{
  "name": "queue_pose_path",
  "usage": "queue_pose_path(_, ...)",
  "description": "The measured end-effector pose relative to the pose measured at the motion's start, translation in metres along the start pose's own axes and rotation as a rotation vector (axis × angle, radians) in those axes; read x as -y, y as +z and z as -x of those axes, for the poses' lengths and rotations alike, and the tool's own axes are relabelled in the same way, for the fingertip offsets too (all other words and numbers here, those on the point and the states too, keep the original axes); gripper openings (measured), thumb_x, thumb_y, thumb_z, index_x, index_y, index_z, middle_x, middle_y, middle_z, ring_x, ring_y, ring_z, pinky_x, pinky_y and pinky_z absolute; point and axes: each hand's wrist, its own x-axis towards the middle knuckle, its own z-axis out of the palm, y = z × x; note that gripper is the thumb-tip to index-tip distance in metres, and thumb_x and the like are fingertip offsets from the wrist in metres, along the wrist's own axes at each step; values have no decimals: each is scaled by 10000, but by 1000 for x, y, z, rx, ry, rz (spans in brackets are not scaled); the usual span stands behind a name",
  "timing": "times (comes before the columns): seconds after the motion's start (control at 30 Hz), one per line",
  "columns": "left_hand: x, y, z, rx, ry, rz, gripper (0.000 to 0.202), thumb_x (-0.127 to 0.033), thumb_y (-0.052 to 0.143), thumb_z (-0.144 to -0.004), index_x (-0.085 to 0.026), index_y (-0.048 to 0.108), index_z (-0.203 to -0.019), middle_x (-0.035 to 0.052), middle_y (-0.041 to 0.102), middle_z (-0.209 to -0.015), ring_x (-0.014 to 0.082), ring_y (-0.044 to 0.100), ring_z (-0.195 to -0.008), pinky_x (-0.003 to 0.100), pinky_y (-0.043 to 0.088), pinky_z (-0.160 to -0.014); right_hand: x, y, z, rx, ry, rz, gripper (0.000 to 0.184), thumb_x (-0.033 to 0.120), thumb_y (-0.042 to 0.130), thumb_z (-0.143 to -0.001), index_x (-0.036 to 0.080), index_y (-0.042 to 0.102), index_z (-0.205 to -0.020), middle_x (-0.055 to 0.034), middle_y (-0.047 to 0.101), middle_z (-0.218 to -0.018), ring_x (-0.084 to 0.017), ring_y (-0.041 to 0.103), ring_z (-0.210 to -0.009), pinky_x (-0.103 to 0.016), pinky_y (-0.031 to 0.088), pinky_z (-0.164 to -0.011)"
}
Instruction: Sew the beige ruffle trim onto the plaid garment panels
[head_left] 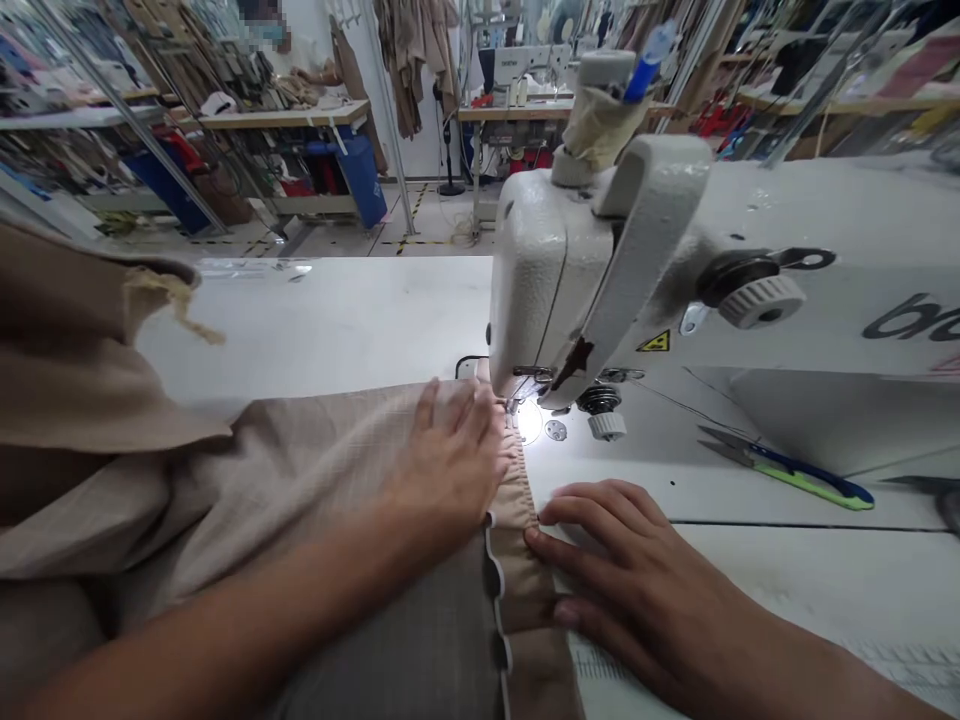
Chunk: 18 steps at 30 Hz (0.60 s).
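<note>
A sewing machine stands over a white worktop, its lamp lighting the needle area. Beige fabric spreads across the left side, with a gathered tan strip along its right edge running up to the presser foot. My left hand lies flat on the fabric just left of the needle, fingers stretched forward. My right hand rests at the strip's right edge, fingers extended and index fingertip touching it. Neither hand grips anything that I can see.
Thread snips with blue and green handles lie on the worktop under the machine arm. A brown cloth bundle is heaped at the left. Beyond the table are a blue bin, metal poles, other sewing stations and a person.
</note>
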Motion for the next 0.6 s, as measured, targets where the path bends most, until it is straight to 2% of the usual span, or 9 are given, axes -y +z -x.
queue_pose_path(0.13,-19,-2,21,-54,62,71,414,-252,370,-1061,-50,600,-1341,185,649,-1377,336,552,-1317,603,282,-1192,1,0,1,24,-30,36,367,304,565,-1025,169,598,-1366,-116,657,-1227,-265,576,-1181,-441,473,-1003)
queue_pose_path(0.23,-19,6,28,-61,26,119,431,-286,354,-1074,-51,603,-1337,184,641,-1410,341,539,-1347,627,267,-1191,-2,1,0,32,-22,36,358,313,563,-1028,193,606,-1362,-103,660,-1223,-263,576,-1182,-447,467,-1010)
queue_pose_path(0.4,-2,16,12,-86,14,147,452,-326,366,-1076,-44,611,-1332,204,629,-1427,358,534,-1358,632,264,-1183,-18,7,-9,-18,25,40,372,357,499,-1053,224,599,-1386,-116,640,-1275,-286,551,-1210,-497,440,-1037)
queue_pose_path(0.6,14,19,-4,7,-16,158,465,-366,375,-1073,-60,620,-1324,214,646,-1388,366,507,-1379,645,217,-1198,-32,8,-18,11,51,66,380,370,478,-1058,264,571,-1410,-114,585,-1372,-319,533,-1194,-559,430,-1020)
